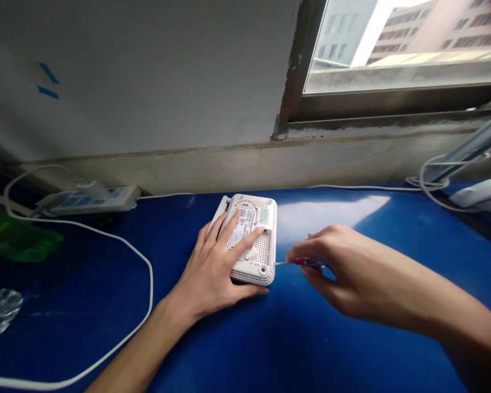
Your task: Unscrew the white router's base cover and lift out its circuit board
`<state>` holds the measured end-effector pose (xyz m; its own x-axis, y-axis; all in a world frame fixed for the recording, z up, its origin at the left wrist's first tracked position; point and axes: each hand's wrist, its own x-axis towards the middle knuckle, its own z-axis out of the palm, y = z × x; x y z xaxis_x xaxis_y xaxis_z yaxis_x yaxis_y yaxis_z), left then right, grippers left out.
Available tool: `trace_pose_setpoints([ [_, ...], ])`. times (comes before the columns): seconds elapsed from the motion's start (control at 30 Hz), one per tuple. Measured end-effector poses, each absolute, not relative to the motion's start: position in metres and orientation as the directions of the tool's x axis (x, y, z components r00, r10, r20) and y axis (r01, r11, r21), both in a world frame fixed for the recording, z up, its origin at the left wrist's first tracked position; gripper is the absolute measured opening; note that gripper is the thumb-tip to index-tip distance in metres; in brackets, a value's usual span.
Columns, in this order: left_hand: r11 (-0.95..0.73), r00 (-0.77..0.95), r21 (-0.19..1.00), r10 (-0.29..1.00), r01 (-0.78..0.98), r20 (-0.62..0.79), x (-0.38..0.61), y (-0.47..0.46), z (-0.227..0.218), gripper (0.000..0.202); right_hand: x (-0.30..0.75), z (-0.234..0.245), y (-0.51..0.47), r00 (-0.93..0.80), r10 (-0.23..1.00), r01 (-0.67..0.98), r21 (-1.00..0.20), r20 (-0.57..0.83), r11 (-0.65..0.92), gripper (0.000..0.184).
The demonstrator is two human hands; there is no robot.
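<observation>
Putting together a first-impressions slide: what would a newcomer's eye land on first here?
The white router, underside up, stands out in the middle of the blue tabletop, with the left hand spread over it. To its right, the right hand grips a small red-handled screwdriver, its tip at the router's edge. At top right, a window shows a building.
</observation>
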<state>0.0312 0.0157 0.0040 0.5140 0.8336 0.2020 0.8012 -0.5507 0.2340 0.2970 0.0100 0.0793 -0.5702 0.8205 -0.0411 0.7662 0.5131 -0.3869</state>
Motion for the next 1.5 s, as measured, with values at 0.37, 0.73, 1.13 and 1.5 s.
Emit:
trace_pose_setpoints([
  [0.37, -0.534, 0.496, 0.285, 0.845, 0.796, 0.201, 0.023, 0.023, 0.007, 0.105, 0.306, 0.025, 0.006, -0.612, 0.788, 0.657, -0.597, -0.065, 0.461, 0.032],
  [0.73, -0.539, 0.456, 0.315, 0.837, 0.781, 0.303, 0.022, 0.026, 0.007, 0.108, 0.279, 0.004, -0.004, -0.585, 0.811, 0.629, -0.624, 0.013, 0.463, 0.021],
  [1.13, -0.432, 0.372, 0.260, 0.894, 0.863, 0.250, 0.033, 0.008, 0.018, 0.104, 0.324, 0.024, 0.019, -0.426, 0.905, 0.612, -0.737, -0.002, 0.286, 0.042],
  [1.5, -0.533, 0.492, 0.328, 0.846, 0.780, 0.204, 0.030, 0.010, 0.026, 0.105, 0.315, 0.008, 0.018, -0.218, 0.950, 0.786, -0.536, 0.225, 0.307, 0.029],
])
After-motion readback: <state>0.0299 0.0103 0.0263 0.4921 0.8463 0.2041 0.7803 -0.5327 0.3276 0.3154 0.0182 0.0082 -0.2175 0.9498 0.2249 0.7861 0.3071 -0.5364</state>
